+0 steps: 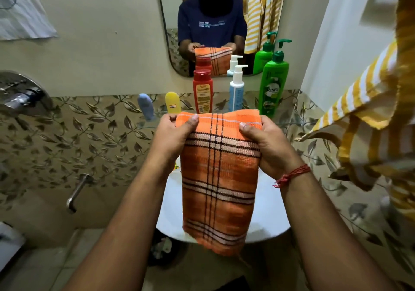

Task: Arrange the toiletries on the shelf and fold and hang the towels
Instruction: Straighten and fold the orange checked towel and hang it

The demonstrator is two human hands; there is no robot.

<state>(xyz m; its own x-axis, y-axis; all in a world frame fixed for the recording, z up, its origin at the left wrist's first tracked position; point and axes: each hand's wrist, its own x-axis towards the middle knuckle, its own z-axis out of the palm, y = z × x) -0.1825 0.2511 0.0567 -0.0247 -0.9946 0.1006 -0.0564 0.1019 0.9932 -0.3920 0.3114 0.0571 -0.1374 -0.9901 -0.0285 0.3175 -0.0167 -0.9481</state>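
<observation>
**Mia:** While the two hands hold it up, which way does the orange checked cloth towel (219, 178) hang?

**Sam:** Straight down. Its long side runs from the top edge at the fingers down over the round white sink (269, 218). The towel looks folded into a narrow strip already.

**Mia:** Who has hold of it?

**Sam:** Both hands. The left hand (174, 136) pinches the top left corner, thumb in front, fingers curled behind. The right hand (268, 142) pinches the top right corner the same way. Each is as near as the other, one on each side.

**Mia:** Where is the towel from the bottles?

**Sam:** Just in front of them. Its top edge hides the bottoms of the red plastic bottle (202, 90) and the white and blue pump bottle (236, 90). The tall green pump bottle (272, 81) stands to the right, and a small yellow tube (172, 102) and a small blue tube (146, 106) to the left.

**Mia:** What is the towel like?

**Sam:** Thin and woven, a bit rough, with dark and white lines. It will flop, I think.

**Mia:** What comes next?

**Sam:** Maybe folding the bottom end up, or hanging it. A yellow and white striped towel (368, 120) hangs on the right.
</observation>
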